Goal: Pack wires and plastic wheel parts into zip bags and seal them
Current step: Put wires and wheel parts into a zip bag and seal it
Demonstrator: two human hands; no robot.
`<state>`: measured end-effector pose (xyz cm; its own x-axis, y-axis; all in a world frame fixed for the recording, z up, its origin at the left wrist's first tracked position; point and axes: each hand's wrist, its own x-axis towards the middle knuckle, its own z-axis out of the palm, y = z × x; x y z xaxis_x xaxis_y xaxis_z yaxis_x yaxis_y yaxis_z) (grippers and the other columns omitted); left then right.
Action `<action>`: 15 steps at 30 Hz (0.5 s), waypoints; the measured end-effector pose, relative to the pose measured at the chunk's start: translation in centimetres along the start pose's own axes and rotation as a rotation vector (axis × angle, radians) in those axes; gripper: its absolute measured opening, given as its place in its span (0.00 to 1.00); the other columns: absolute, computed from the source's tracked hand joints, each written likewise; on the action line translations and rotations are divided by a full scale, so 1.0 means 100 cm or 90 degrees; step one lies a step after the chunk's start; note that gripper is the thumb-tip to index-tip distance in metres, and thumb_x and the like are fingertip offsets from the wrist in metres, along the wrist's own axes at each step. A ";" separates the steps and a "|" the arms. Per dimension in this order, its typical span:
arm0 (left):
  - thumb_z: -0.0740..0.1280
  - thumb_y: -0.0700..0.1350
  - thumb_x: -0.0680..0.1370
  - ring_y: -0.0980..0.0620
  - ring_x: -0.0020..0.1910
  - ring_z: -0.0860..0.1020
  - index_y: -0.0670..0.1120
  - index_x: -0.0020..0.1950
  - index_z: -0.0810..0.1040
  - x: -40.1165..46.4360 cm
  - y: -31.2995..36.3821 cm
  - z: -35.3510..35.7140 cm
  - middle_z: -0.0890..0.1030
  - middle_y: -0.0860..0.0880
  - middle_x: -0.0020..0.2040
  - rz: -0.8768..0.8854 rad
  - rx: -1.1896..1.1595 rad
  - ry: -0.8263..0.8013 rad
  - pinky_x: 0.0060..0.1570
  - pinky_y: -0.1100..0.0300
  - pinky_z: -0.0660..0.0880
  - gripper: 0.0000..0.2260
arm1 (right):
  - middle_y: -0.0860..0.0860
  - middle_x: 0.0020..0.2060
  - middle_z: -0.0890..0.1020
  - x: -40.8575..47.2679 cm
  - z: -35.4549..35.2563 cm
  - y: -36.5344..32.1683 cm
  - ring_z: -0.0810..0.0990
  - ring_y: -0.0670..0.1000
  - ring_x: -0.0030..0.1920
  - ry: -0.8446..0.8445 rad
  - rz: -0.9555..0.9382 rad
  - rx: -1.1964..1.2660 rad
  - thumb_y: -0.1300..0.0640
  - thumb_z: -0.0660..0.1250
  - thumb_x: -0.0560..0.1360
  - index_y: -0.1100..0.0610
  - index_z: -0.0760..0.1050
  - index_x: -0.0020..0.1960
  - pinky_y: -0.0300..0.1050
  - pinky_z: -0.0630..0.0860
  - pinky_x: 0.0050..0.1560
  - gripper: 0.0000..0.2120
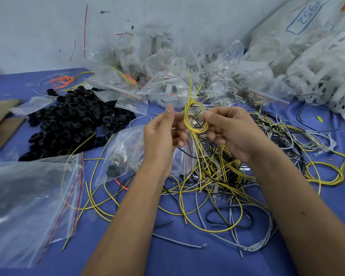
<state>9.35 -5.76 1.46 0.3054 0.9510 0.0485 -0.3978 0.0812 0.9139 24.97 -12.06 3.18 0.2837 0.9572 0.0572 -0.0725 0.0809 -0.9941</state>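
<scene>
both hands [163, 134] [229, 132] coil yellow wire [195, 118] — black wheels [74, 120] left.

Single head-worn view, looking forward and steeply down across a blue-covered table [187, 261] toward a pale wall [38, 32] at the far edge. Wide-angle, with straight lines bowing near the borders. Close to the work: both forearms entering from the near edge, left hand [163, 136] and right hand [225, 132] raised near frame centre. Near table edge out of view below; far right corner filled by white plastic lattice parts [323, 62].
</scene>
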 end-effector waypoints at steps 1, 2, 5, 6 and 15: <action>0.62 0.50 0.85 0.54 0.24 0.71 0.39 0.46 0.80 0.001 -0.002 -0.001 0.78 0.46 0.32 -0.021 0.013 0.025 0.23 0.65 0.65 0.18 | 0.53 0.30 0.77 0.000 0.000 -0.001 0.74 0.47 0.27 0.013 0.009 0.045 0.59 0.67 0.80 0.60 0.81 0.44 0.34 0.64 0.24 0.09; 0.62 0.50 0.85 0.53 0.24 0.71 0.39 0.44 0.79 0.002 -0.004 -0.004 0.77 0.48 0.31 -0.036 0.059 0.057 0.23 0.64 0.65 0.18 | 0.52 0.32 0.77 0.000 0.000 -0.002 0.73 0.46 0.28 0.015 0.020 0.104 0.59 0.66 0.81 0.60 0.80 0.43 0.34 0.64 0.25 0.09; 0.70 0.55 0.80 0.51 0.29 0.72 0.45 0.38 0.75 0.004 -0.012 -0.014 0.75 0.50 0.31 -0.031 0.330 0.101 0.29 0.61 0.68 0.17 | 0.50 0.33 0.76 0.001 0.003 -0.002 0.73 0.45 0.31 -0.004 0.066 0.284 0.58 0.63 0.80 0.58 0.76 0.44 0.33 0.66 0.25 0.08; 0.73 0.58 0.77 0.51 0.30 0.73 0.47 0.37 0.74 0.004 -0.013 -0.015 0.75 0.51 0.31 -0.019 0.416 0.091 0.31 0.59 0.69 0.18 | 0.49 0.33 0.76 0.001 0.006 -0.002 0.74 0.45 0.31 -0.009 0.082 0.309 0.58 0.62 0.81 0.58 0.76 0.45 0.33 0.68 0.25 0.08; 0.70 0.41 0.71 0.47 0.30 0.76 0.47 0.35 0.78 0.006 -0.009 -0.024 0.79 0.49 0.29 0.004 0.418 0.117 0.38 0.51 0.74 0.06 | 0.58 0.34 0.79 0.002 0.025 0.016 0.76 0.50 0.27 0.049 0.077 -0.050 0.63 0.71 0.78 0.64 0.80 0.43 0.38 0.71 0.24 0.05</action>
<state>7.83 -4.55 -0.25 0.1305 0.9907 0.0380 0.2268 -0.0671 0.9716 22.53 -11.08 1.80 0.3503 0.9342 -0.0671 -0.0365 -0.0579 -0.9977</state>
